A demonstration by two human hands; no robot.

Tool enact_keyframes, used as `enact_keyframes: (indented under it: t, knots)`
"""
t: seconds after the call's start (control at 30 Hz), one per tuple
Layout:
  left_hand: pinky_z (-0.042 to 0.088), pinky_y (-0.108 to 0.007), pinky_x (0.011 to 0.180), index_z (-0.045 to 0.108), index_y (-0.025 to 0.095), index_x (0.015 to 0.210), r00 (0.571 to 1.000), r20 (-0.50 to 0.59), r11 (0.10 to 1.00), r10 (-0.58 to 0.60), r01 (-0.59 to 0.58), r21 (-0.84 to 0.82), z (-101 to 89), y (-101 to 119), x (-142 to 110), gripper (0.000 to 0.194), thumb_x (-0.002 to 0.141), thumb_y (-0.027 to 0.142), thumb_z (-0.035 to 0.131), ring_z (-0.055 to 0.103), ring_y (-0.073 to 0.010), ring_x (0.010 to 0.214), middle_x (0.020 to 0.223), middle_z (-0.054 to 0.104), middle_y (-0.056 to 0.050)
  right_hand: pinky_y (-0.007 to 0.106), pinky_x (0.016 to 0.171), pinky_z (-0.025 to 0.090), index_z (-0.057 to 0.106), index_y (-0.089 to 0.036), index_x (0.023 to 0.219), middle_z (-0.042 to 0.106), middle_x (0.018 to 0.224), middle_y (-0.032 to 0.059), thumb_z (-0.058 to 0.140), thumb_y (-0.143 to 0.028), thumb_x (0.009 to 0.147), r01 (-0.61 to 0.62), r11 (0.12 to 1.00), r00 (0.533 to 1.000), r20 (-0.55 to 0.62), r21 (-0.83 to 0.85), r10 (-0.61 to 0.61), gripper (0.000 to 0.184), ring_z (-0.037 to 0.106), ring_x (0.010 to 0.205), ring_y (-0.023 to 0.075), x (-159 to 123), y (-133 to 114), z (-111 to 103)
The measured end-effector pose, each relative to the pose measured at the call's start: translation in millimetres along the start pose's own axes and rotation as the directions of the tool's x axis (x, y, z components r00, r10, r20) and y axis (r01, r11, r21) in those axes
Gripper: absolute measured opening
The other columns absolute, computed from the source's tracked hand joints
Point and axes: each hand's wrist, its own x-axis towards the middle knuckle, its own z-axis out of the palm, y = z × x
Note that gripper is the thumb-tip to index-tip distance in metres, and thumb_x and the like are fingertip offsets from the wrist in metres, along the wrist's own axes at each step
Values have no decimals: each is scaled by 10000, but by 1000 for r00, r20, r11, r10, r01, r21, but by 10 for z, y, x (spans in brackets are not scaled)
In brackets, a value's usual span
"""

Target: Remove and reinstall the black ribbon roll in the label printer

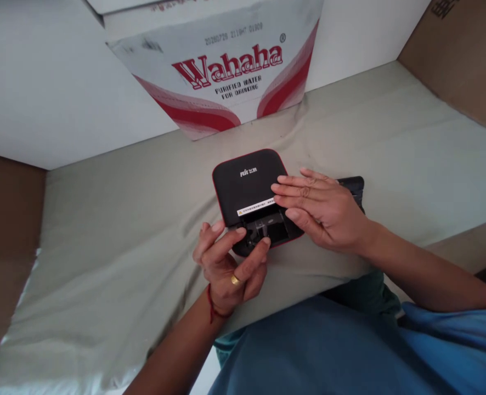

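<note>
A black square device (245, 184) with a red edge and a white logo lies on a pale green cloth. Its near end is open, showing a dark compartment (267, 227) below a white warning strip. My left hand (229, 266), with a gold ring and a red wrist thread, has its thumb and forefinger pinched on a small black part at the compartment's near edge. My right hand (319, 211) lies flat, fingers together, pressing on the device's right side. A black cover piece (354, 184) lies just behind my right hand.
A white and red Wahaha water carton (226, 66) stands against the wall behind the device. The pale green cloth (115, 258) covers the surface. Brown cardboard (461, 55) rises at the right. My blue clothing (329, 351) fills the near edge.
</note>
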Motion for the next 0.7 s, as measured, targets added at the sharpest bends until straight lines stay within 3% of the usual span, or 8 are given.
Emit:
enact_keyframes:
  t: [0.2,0.3,0.37,0.43,0.5,0.57,0.7]
  knots:
    - [387,-577,1409,845,431,1350,1000,-18,1000,-3,3,9,31,3,5,512,933,141,780,551,-331,1577,1411,714,-58,446,1265,666,905,-194,1343,908,1428,100,548,-211,1220,44,995,996,-73,-89,-51,378,837,1449,251,8,-104,44]
    - [406,-588,1428,771,412,1531,999,-43,997,-21,18,-69,41,-32,59,506,1042,284,739,647,-323,1547,1414,766,-68,445,1229,700,912,-192,1328,912,1414,103,556,-202,1211,13,997,995,-98,-76,-20,375,848,1431,258,14,-141,79]
    - [370,-607,1471,668,399,1674,987,-110,977,-113,90,-192,49,-63,109,540,1138,464,647,680,-318,1572,1474,797,-70,450,1235,702,915,-193,1317,912,1414,105,555,-204,1214,-2,999,993,-118,-51,-5,375,848,1431,260,5,-151,110]
    - [340,-628,1494,575,403,1758,946,-155,923,-284,226,-311,52,-94,155,593,1203,599,507,680,-319,1622,1538,816,-68,461,1253,695,914,-195,1320,909,1425,105,551,-207,1220,-6,1000,991,-135,-25,3,376,840,1445,261,-10,-149,138]
    - [331,-627,1501,528,396,1798,908,-70,850,-413,357,-388,44,-125,187,631,1228,652,441,704,-311,1615,1482,868,-62,477,1265,689,911,-197,1325,904,1438,105,547,-208,1225,-7,1000,990,-144,-2,7,378,833,1457,263,-23,-141,154]
    - [319,-602,1512,545,376,1794,888,23,811,-459,429,-397,26,-156,202,627,1238,647,443,750,-291,1566,1375,915,-47,485,1265,691,910,-196,1321,905,1439,105,545,-207,1227,-3,1000,989,-148,11,4,377,833,1458,265,-29,-132,159]
    - [325,-541,1515,674,337,1697,910,7,863,-414,395,-315,10,-197,202,539,1273,535,406,816,-242,1458,1304,942,-21,470,1251,702,909,-183,1308,916,1410,105,562,-199,1225,21,1000,984,-174,-2,-21,356,845,1436,267,-17,-136,166]
